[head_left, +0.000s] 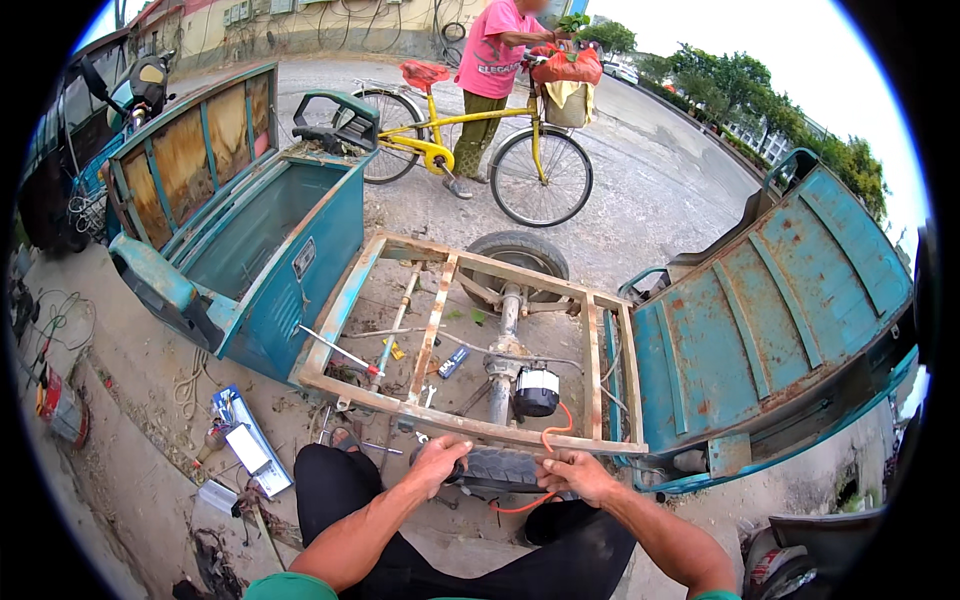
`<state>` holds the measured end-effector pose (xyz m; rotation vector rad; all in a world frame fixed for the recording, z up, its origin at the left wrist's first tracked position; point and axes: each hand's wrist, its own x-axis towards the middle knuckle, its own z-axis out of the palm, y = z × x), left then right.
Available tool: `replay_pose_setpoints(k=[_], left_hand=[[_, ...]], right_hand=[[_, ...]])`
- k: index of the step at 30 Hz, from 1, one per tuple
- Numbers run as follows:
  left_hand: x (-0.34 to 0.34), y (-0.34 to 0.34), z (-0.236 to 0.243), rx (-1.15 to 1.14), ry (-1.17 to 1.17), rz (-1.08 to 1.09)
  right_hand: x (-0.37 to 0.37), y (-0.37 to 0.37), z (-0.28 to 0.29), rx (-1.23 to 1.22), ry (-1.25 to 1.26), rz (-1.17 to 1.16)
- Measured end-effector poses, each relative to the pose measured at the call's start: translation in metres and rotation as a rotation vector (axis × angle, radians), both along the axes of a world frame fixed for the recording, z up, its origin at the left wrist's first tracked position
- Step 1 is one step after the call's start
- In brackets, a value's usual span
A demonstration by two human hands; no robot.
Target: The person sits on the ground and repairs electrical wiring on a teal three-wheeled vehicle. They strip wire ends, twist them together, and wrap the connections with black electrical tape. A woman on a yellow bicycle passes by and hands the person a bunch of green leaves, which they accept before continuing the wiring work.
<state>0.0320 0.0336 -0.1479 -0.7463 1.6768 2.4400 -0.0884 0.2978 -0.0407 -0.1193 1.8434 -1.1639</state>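
Observation:
My right hand [580, 474] pinches an orange cable [560, 428] that runs up to a black and silver electric motor [537, 393] on the axle. Below that hand the cable's lower part [522, 508] curves away to the left. My left hand [441, 464] has its fingers curled together beside the near tire [505, 468]; a small dark thing shows at its fingertips, too small to name. Both hands are just in front of the near rail of a rusty metal frame [450, 417]. The axle [509, 312] crosses under this frame, with the far wheel [517, 262] beyond.
A teal metal box [265, 300] with its lid raised stands left, a tilted teal cargo bed [760, 300] right. A wrench [429, 396] and a small blue box [453, 362] lie within the frame. A person [490, 60] stands with a yellow bicycle [437, 155] beyond.

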Motion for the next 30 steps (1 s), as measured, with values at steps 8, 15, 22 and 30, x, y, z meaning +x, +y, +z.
replay_pose_setpoints(k=[8,15,22,30], left_hand=[[0.035,-0.014,0.035,0.116,0.239,0.101],[0.016,-0.063,0.031,0.111,0.242,0.398],[0.014,-0.058,0.028,-0.013,0.168,0.245],[0.006,-0.052,0.024,-0.18,0.078,0.174]], right_hand=[[0.114,0.0,0.114,0.065,0.12,0.091],[0.141,-0.043,0.205,0.085,0.306,0.302],[0.123,-0.052,0.214,0.09,0.337,0.447],[0.037,-0.036,0.118,0.168,0.385,0.54]])
